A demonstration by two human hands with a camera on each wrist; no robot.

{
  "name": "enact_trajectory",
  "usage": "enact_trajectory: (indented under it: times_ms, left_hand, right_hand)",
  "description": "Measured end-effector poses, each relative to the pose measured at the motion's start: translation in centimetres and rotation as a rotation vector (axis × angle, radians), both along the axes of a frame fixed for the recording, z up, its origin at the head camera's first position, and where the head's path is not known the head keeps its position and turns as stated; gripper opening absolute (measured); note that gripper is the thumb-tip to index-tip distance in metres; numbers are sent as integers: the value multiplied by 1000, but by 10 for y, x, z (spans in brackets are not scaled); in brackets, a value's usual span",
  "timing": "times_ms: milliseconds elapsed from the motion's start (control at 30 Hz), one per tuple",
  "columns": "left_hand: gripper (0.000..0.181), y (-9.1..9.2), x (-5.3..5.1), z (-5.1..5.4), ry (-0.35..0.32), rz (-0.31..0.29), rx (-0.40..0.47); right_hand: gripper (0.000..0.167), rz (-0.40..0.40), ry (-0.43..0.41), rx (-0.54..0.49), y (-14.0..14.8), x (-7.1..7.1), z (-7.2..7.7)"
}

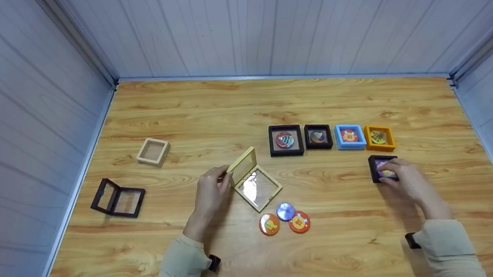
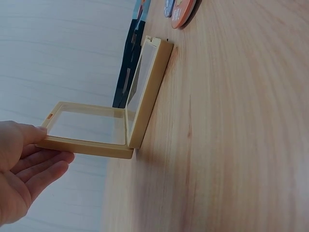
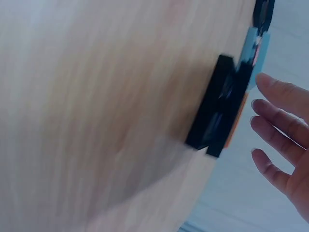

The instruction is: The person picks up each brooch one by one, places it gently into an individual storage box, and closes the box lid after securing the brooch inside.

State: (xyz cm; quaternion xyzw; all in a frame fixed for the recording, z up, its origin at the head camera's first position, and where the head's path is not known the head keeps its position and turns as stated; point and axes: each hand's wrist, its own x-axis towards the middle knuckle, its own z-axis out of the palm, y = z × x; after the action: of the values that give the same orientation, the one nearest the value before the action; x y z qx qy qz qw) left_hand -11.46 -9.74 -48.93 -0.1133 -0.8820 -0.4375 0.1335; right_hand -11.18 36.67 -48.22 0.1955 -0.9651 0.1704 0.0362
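My left hand (image 1: 209, 191) pinches the raised lid of a pale yellow display case between thumb and fingers. The case's clear-windowed base (image 1: 259, 188) lies on the table; in the left wrist view the lid (image 2: 87, 125) stands at a wide angle to it. Over at the right, my right hand (image 1: 410, 183) hovers at a small black display case (image 1: 376, 176) holding a purple badge. In the right wrist view its fingers are apart and slightly bent, clear of that black case (image 3: 211, 104). Nearest the yellow case lie an orange badge (image 1: 269, 224), a purple badge (image 1: 285, 211) and a red badge (image 1: 299, 222).
Behind stand a large black case (image 1: 287, 153), a smaller black case (image 1: 319, 146), a blue case (image 1: 351, 146) and an orange case (image 1: 380, 146), each with a badge. Leftward are a beige case (image 1: 146, 161) and an opened dark case (image 1: 125, 213). Panels (image 1: 255, 27) wall the table.
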Motion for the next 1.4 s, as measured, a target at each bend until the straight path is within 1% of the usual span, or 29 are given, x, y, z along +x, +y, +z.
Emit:
enact_trajectory:
  times_ms: [67,167,300,433,567,767,933,1033,1200,1300,1400]
  left_hand:
    - [16,0,0,0,1,1,0]
    - [15,-1,1,-1,22,-8,3]
    - [15,-1,0,-1,47,-14,2]
    - [14,-1,0,-1,48,-6,0]
    - [14,0,-1,0,53,-6,3]
    - [15,0,-2,-2,63,-9,11]
    - [16,0,0,-2,58,-6,11]
    - [16,0,0,-2,54,-1,9]
    - [16,0,0,-3,50,-1,10]
    - [16,1,1,-2,40,-2,17]
    - [16,1,1,-2,33,1,17]
  right_hand:
    - [23,27,44,-19,-7,0,1]
    - [24,76,89,-53,-18,0,1]
    - [27,124,114,-62,-32,-1,2]
    - [29,135,66,-69,-49,1,3]
    - [31,176,12,-93,-68,3,4]
    - [35,288,-1,-114,-96,6,1]
    - [36,374,-8,-102,-116,8,-4]
    - [35,420,-33,-98,-126,9,-6]
    - [36,478,-63,-99,-142,12,-9]
    - [38,509,-58,-75,-150,14,-11]
    - [40,527,-79,-45,-158,16,-13]
